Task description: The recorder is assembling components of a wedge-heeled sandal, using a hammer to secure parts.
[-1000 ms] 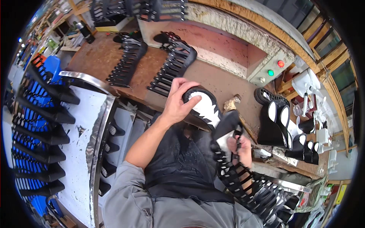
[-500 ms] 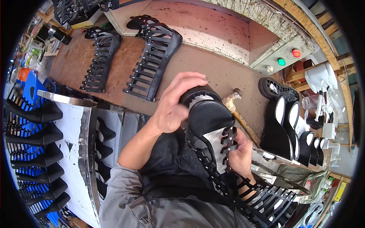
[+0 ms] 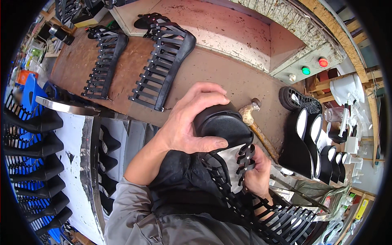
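A black strappy boot (image 3: 228,128) lies across my lap, its rounded closed end up and its studded straps trailing down to the lower right. My left hand (image 3: 192,122) is closed round that end, fingers over the black sole and thumb pressed on the smooth upper. My right hand (image 3: 257,169) is closed round the boot lower down, beside the looped straps; part of its grip is hidden behind them. White lining shows between the straps. A wooden-handled hammer (image 3: 261,136) lies on the bench just beyond the boot.
Two strappy black boots (image 3: 107,61) lie at the bench's far left. Black wedge soles (image 3: 300,141) stand at right, near a treaded sole (image 3: 300,100). A control box (image 3: 312,65) with coloured buttons sits behind. Racked black shoe uppers (image 3: 41,149) line the left side.
My left thumb has come down onto the upper. The pale gap seen between sole and upper has closed. My right hand stays on the boot, slightly lower.
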Demonstrator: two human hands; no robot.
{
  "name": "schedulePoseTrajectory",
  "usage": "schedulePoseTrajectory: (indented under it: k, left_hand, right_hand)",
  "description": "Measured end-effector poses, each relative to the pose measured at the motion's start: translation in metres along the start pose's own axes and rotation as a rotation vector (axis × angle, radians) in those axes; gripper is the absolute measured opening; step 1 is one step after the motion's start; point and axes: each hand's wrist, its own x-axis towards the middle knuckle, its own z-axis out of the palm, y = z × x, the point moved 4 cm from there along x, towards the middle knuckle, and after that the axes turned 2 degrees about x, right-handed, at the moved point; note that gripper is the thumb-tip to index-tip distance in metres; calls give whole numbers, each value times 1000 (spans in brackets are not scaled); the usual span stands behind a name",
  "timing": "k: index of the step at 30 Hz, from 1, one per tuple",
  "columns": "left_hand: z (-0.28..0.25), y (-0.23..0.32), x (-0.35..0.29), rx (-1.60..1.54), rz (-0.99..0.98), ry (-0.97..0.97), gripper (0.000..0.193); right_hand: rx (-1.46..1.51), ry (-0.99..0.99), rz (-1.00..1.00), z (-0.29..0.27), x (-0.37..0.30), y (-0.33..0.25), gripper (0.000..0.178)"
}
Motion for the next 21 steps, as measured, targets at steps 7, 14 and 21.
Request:
schedulePoseTrajectory:
  k: [7, 14, 21]
  left_hand:
    - [3, 2, 0, -10, 17, -11, 64]
    - [2, 4, -3, -36, -10, -18, 53]
    - [3, 7, -4, -26, -19, -27, 46]
  right_hand:
    - [3, -16, 30, 1, 0, 0, 39]
    - [-142, 18, 110, 2, 3, 0, 35]
    - [-352, -92, 100, 2, 3, -9, 49]
